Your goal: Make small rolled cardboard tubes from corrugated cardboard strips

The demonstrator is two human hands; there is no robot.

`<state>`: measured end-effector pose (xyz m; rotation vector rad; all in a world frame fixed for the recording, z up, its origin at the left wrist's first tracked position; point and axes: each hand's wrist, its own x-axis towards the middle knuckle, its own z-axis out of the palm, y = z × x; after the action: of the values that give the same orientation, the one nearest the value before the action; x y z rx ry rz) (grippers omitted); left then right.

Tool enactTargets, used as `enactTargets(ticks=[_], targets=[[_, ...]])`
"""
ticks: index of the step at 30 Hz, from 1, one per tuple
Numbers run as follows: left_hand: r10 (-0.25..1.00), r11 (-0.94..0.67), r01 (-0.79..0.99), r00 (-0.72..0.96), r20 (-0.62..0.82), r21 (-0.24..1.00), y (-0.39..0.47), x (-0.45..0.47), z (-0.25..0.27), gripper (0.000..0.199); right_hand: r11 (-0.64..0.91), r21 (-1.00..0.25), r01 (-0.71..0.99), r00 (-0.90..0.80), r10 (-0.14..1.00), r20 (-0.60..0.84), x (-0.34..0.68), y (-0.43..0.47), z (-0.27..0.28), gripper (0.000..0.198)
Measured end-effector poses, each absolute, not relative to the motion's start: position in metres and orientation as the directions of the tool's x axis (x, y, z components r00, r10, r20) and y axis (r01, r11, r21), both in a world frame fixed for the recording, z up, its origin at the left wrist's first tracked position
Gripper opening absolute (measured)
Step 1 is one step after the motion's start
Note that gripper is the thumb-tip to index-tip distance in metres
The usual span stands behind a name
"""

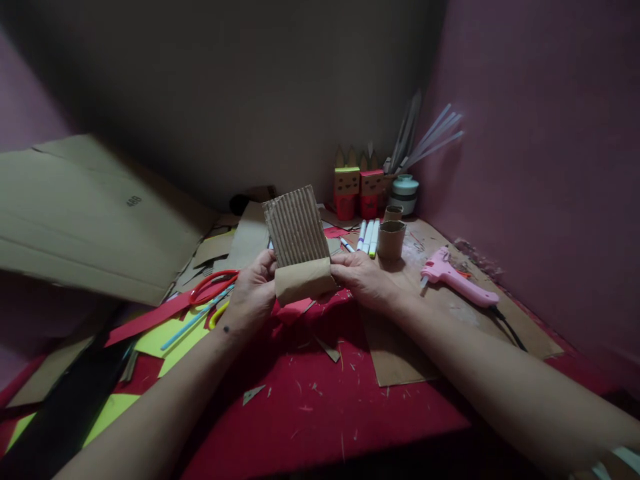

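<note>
Held up over the red cloth is a piece of corrugated cardboard [297, 227], its ridged side facing me and its near end curled into a smooth brown roll [304, 280]. My left hand [254, 283] is closed on the left edge of the piece, by the roll. On the other side, my right hand [364, 277] pinches the roll's right end. Fingertips behind the cardboard are hidden. Red-handled scissors [213, 283] and a blue pencil-like stick [195, 320] lie left of my left hand. White markers [369, 238] lie beyond my right hand.
A pink glue gun [457, 277] rests on a cardboard sheet [400, 360] at right. Two cardboard tubes [391, 240], two decorated cardboard figures [347, 193] and a teal-lidded jar [404, 193] stand at the back. Yellow paper [165, 337] and a large cardboard panel [90, 220] occupy the left.
</note>
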<state>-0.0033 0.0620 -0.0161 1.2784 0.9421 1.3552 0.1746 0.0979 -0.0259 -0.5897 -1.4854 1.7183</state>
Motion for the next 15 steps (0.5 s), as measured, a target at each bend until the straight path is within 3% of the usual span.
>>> enactTargets(ticks=[4, 10, 15], targets=[[0.973, -0.209, -0.145, 0.069, 0.221, 0.967, 0.0602, -0.0013, -0.0146, 0.047, -0.015, -0.97, -0.241, -0.625, 0.767, 0.144, 0.1774, 0.1011, -0.0294, 0.019], [0.956, -0.256, -0.088, 0.125, 0.265, 0.963, 0.0584, -0.0036, -0.0172, 0.041, 0.114, -0.982, -0.149, -0.585, 0.79, 0.181, 0.1786, 0.1011, -0.0305, 0.018], [0.942, -0.306, -0.013, 0.138, 0.305, 0.952, 0.0527, -0.0022, -0.018, 0.035, 0.084, -0.987, -0.136, -0.559, 0.816, 0.147, 0.1753, 0.098, -0.0293, 0.016]])
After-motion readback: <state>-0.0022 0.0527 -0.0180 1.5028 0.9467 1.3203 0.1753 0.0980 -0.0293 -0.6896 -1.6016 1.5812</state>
